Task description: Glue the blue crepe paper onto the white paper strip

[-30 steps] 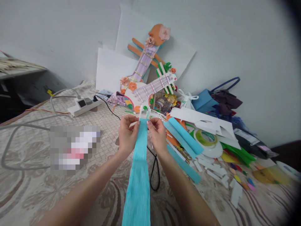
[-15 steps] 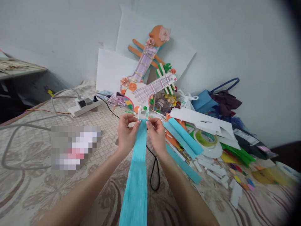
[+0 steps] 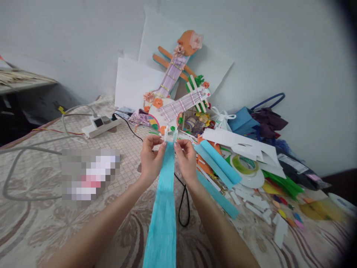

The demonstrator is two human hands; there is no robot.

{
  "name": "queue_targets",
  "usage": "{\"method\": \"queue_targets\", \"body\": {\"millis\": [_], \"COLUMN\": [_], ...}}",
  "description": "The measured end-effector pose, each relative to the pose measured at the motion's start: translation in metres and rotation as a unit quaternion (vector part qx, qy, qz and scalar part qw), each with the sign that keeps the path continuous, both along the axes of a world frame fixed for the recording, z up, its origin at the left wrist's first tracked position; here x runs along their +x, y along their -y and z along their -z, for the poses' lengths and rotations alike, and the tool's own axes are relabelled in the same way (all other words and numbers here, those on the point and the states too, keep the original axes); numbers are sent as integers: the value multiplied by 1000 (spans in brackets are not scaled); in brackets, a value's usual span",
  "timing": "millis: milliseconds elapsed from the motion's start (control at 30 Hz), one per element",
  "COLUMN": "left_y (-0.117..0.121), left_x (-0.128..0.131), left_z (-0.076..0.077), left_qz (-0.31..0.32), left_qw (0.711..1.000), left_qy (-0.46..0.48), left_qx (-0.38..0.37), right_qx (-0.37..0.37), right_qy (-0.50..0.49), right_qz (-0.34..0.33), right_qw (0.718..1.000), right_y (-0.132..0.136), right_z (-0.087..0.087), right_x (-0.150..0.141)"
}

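Both hands meet at the centre of the view and pinch the far end of a long turquoise crepe paper strip (image 3: 164, 208). The left hand (image 3: 150, 160) has its grip clenched on the strip's left top corner, thumb and forefinger pressed together. The right hand (image 3: 186, 158) grips the right top corner in the same way. Between the fingertips stand small white prongs (image 3: 170, 134), rising just above the strip's top edge; what they belong to is hard to tell. From the hands the strip runs toward 6 o'clock, between the two forearms, and leaves the bottom edge of the view.

Under the hands lies a patterned bedspread (image 3: 36, 223), beige with brown swirls. A black cable (image 3: 184, 201) loops on it just at 5 o'clock from the right hand. At 10 o'clock from the hands sits a white power strip (image 3: 99, 125) with grey cords trailing off to 9 o'clock. At 12 o'clock, leaning on the wall, stand paper craft guitars (image 3: 173, 89) trimmed with orange flowers, backed by white boards (image 3: 131, 83). At 3 o'clock spreads a heap of craft scraps: more turquoise strips (image 3: 220, 163), a roll of tape (image 3: 247, 169), white paper pieces (image 3: 237, 139), green sheets (image 3: 284, 184), and a blue bag (image 3: 245, 119) toward 2 o'clock.
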State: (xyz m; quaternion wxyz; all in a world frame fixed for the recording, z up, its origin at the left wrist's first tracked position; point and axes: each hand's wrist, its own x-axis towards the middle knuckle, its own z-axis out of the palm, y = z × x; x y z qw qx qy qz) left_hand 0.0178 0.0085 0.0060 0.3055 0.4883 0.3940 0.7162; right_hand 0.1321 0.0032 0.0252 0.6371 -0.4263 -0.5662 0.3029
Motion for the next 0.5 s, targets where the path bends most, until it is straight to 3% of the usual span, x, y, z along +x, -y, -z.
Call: {"method": "queue_targets", "body": {"millis": [200, 367, 433, 500], "left_y": [2, 14, 22, 30], "left_x": [0, -5, -7, -9], "left_z": [5, 11, 12, 10], "left_qz": [21, 43, 44, 47], "left_qw": [1000, 998, 998, 997], "left_qy": [19, 28, 27, 22], "left_qx": [-11, -33, -43, -55], "right_qx": [23, 72, 122, 187], "right_qy": [-5, -31, -19, 31], "right_qz": [20, 79, 54, -43], "right_qw": [1000, 994, 991, 981], "right_y": [3, 24, 38, 50], "right_z": [10, 18, 20, 20], "right_x": [-1, -1, 2, 6]}}
